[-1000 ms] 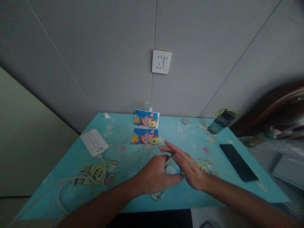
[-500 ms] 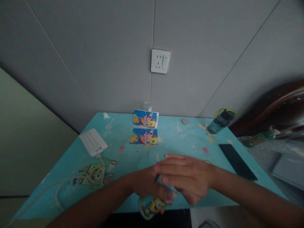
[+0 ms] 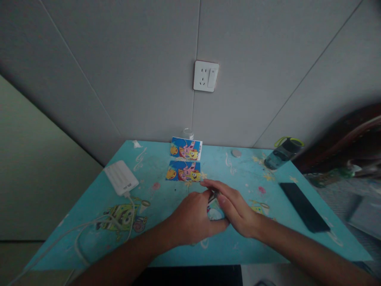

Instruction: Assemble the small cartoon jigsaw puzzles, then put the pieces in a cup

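Note:
Both hands meet above the near middle of the table (image 3: 154,246). My left hand (image 3: 192,218) wraps round small light-blue cartoon-printed cards (image 3: 216,213), its thumb on top and fingers along the near side. My right hand (image 3: 235,208) closes over their far and right side, thumb bent against them and fingers pressed together. Most of the cards are hidden by the fingers, and how many there are cannot be made out. Just beyond the hands lies a blue cartoon picture (image 3: 183,171), with a similar picture (image 3: 186,149) propped behind it.
A white power bank (image 3: 121,177) with a white cable (image 3: 80,228) lies at left. On the right are a dark bottle (image 3: 282,154) with a yellow-green strap and a black flat slab (image 3: 304,207). A small round disc (image 3: 236,153) lies near the wall socket's (image 3: 206,76) wall.
My hands have risen and moved away from the table's near edge. The cards, earlier tilted low with a cartoon face showing, are now enclosed between both hands.

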Action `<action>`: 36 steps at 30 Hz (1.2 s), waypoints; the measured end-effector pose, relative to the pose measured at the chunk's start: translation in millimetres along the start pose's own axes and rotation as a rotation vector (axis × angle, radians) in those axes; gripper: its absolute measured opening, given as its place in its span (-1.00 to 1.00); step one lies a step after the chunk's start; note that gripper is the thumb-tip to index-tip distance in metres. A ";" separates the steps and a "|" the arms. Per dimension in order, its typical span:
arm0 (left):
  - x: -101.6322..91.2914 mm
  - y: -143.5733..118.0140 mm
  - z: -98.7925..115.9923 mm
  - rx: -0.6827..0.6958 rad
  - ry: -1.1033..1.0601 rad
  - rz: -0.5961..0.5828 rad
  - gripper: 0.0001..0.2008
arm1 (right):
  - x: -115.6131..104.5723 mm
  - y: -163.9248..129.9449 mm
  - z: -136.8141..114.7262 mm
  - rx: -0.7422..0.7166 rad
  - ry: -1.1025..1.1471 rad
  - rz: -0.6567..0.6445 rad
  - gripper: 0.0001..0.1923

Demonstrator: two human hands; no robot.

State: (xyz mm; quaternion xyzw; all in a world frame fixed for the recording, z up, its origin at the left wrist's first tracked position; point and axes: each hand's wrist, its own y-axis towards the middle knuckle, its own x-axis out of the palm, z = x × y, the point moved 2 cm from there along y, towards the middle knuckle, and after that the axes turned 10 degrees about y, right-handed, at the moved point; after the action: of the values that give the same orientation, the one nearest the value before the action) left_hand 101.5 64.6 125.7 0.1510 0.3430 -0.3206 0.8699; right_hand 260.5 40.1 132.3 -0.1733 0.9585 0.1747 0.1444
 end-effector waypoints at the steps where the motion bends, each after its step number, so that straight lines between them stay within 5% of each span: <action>1: -2.1 0.1 1.5 0.029 -0.070 -0.028 -0.60 | -1.4 -1.1 -1.5 -0.045 -0.015 -0.045 -0.54; 5: -7.8 -1.1 4.7 0.241 -0.368 -0.230 -0.50 | -4.2 -4.6 -11.2 -0.275 0.010 -0.248 -0.46; 8: -6.1 -2.4 3.8 0.401 -0.398 -0.395 -0.56 | -4.3 -3.7 -19.6 -0.464 0.046 -0.347 -0.41; 11: -0.9 1.5 -2.0 0.253 -0.205 -0.200 -0.52 | -4.3 1.4 -15.9 -0.303 -0.038 -0.273 -0.46; 15: 13.3 6.0 -9.2 -0.069 0.320 0.091 -0.53 | 0.5 6.8 2.6 0.011 -0.069 0.108 -0.58; 19: 23.5 8.0 -13.0 -0.093 0.625 0.194 -0.62 | 12.6 15.3 12.3 0.180 0.019 0.294 -0.65; 23: 15.3 12.1 -21.0 -0.064 0.738 0.284 -0.63 | 10.8 21.4 12.0 0.205 0.051 0.308 -0.65; 28: 2.5 18.5 -28.3 0.047 0.625 0.096 -0.65 | -3.9 16.3 24.3 -0.184 -0.510 -0.009 -0.46; 30: 2.7 19.6 -26.9 0.031 0.619 0.068 -0.66 | -7.5 15.7 32.4 -0.237 -0.666 -0.084 -0.49; 36: 16.0 23.6 -22.3 -0.107 0.703 0.166 -0.68 | -4.7 25.2 31.2 0.012 -0.717 0.097 -0.67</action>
State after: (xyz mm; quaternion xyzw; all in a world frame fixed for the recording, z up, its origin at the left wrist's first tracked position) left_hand 114.9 85.7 99.5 0.2336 0.6239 -0.1591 0.7286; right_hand 261.8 75.5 113.1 -0.0544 0.8551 0.2252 0.4638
